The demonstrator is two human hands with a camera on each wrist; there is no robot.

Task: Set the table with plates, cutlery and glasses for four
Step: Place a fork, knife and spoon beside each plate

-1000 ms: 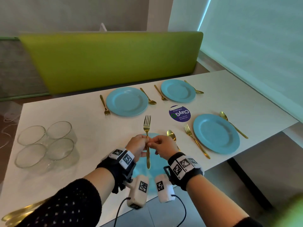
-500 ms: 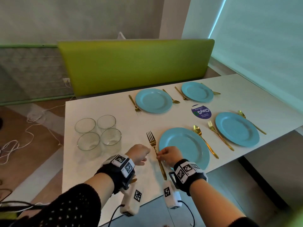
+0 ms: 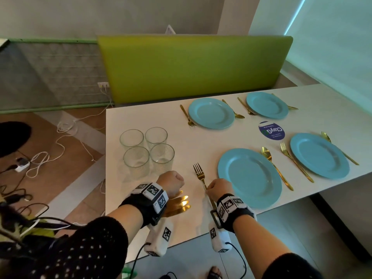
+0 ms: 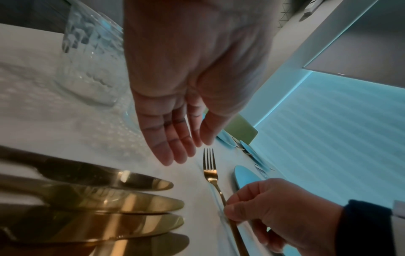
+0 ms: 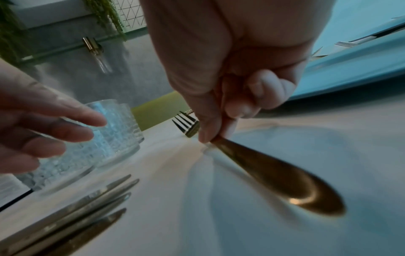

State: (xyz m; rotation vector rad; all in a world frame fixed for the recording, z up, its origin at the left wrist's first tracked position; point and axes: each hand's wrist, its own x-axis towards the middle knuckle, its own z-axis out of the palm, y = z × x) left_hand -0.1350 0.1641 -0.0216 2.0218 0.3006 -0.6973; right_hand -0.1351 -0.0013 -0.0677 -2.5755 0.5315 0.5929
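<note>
Four blue plates (image 3: 249, 178) lie on the white worktop (image 3: 141, 117), and three of them already carry a gold fork and a spoon alongside. At the fourth plate, lower centre of the head view, a spoon (image 3: 275, 168) lies to its right and the last fork (image 3: 201, 178) is going down to its left — the right hand (image 3: 218, 188) pinches the handle between thumb and curled fingers (image 5: 258, 90), tines pointing up the frame. The left hand (image 3: 172, 183) hovers just left of the fork, fingers loose and holding nothing (plain in the left wrist view). Left to do, I judge: the gold knives (image 3: 177, 204) bunched at the near edge, and the four glasses (image 3: 148, 150) clustered at centre left.
</note>
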